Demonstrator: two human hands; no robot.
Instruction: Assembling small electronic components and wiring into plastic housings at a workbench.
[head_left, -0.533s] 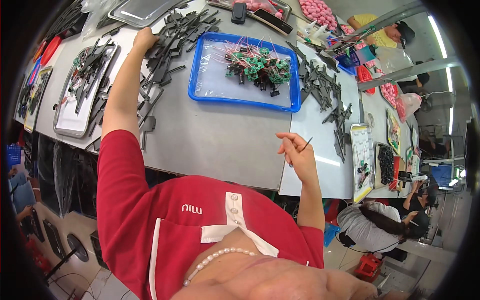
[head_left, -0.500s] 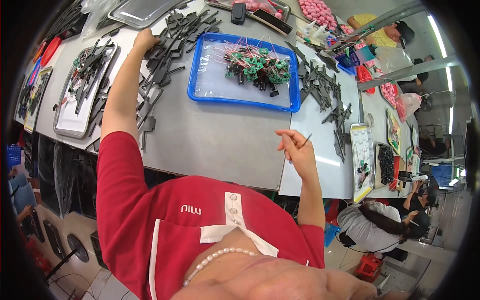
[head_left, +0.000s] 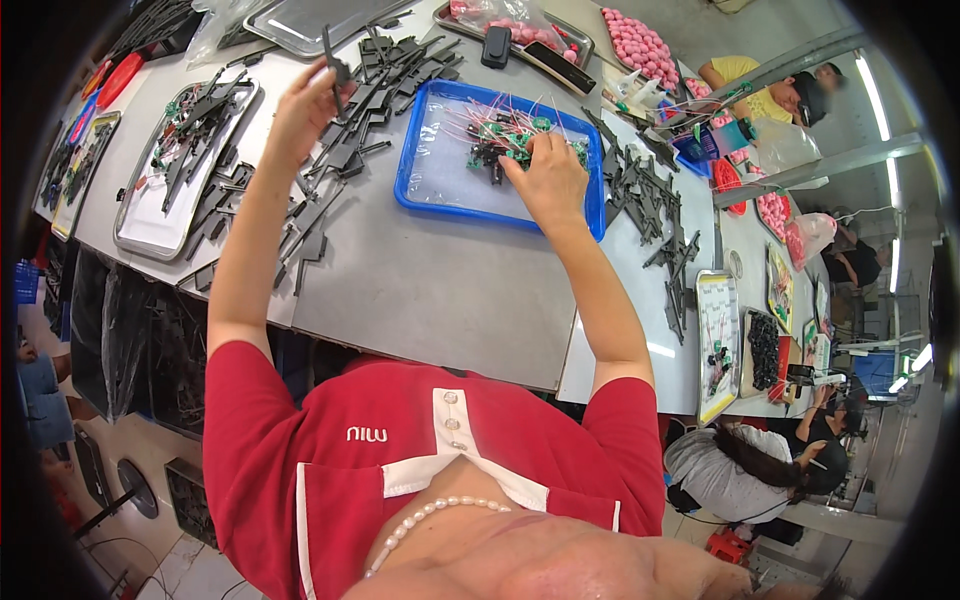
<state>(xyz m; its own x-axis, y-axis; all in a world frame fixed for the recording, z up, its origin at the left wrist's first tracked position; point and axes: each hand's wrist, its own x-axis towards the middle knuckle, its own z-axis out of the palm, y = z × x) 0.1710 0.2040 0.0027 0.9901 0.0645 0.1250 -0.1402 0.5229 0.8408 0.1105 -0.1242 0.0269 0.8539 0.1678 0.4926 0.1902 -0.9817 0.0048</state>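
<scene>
Above the left part of the bench, my left hand (head_left: pixel 302 118) pinches a dark grey slim plastic part (head_left: pixel 337 72) that stands up from the fingers. Below and beside it spreads a heap of similar plastic parts (head_left: pixel 375 95). My right hand (head_left: pixel 552 182) reaches into the blue-rimmed tray (head_left: pixel 405 185), its fingertips closed among green circuit boards (head_left: pixel 490 130) with pink and white wires and black pieces. What those fingertips grip is hidden by the hand and the pile.
More dark plastic parts (head_left: pixel 640 190) lie right of the blue tray. A metal tray (head_left: pixel 150 235) with mixed parts sits at left, and a white tray (head_left: pixel 715 380) at right. Pink pieces (head_left: pixel 640 45) fill a far container. A co-worker in grey (head_left: pixel 725 475) sits at right.
My left hand has lifted a plastic part off the heap, drawing back toward me. My right hand has moved forward and left into the blue tray; the thin dark stick it held no longer shows.
</scene>
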